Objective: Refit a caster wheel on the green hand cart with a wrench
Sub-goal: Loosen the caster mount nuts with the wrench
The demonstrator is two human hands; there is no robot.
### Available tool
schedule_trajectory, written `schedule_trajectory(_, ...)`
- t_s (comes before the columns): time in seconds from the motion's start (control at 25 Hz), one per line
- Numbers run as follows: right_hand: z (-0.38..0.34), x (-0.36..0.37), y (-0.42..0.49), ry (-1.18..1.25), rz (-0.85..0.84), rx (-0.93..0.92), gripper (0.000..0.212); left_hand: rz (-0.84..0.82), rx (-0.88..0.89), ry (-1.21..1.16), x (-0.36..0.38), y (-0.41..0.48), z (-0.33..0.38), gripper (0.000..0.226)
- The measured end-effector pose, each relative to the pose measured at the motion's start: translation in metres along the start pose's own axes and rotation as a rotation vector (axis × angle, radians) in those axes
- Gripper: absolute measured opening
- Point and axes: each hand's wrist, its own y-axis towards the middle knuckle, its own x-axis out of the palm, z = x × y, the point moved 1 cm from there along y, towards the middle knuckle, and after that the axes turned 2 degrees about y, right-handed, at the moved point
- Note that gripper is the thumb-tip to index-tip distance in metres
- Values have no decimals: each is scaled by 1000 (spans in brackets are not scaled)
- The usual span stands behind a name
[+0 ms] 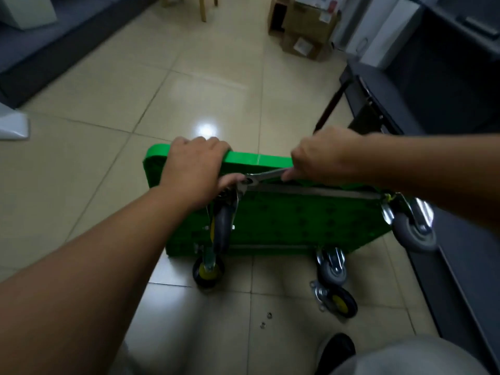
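one wrench, right hand gripping, green cart

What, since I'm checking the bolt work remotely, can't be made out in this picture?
Head view:
- Fastener under the wrench head: covered by the left hand gripping the green cart.
- Caster mounting plate: behind that hand.
- Two floor rings: too small to tell nuts from washers.
- Wrench handle end: inside the right hand.
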Motion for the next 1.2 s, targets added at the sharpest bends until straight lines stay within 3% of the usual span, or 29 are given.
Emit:
schedule_trajectory(0.2, 6, -35, 25, -114, -127, -72, 59, 22, 35, -49, -3, 2, -3, 61)
schedule_trajectory(0.32, 17, -31, 17, 27, 97, 33, 58, 71, -10, -26, -5, 3, -4, 66)
schedule_trajectory(0.4, 22, -10, 3, 412, 331, 177, 59, 90, -41, -10, -4, 4, -3, 70)
schedule_trajectory(0.52, 4, 27, -8, 1214, 685, 382, 47, 111, -31, -30, -2, 2, -2, 71)
schedule_trajectory(0.64, -23, 53, -1, 1840, 945, 518, 39, 125, -30, -54, -1, -1, -1, 73)
schedule_trajectory(0.68, -30, 55, 4, 1898, 1003, 556, 35, 125, -30, -53, -1, -2, -1, 73)
schedule_trajectory(0.88, -42, 55, 17, 1533, 1087, 668, 31, 141, -32, -48, -1, -3, 0, 70)
schedule_trajectory(0.96, -46, 50, 21, 1826, 1154, 604, 24, 146, -35, -54, -2, -3, 0, 69)
schedule_trajectory(1.08, -49, 31, 26, 2681, 1182, 313, 30, 113, -64, -63, -3, -4, 1, 70)
schedule_trajectory(1.2, -44, 23, 28, 2965, 1067, 211, 48, 64, -51, -64, -7, -2, 2, 69)
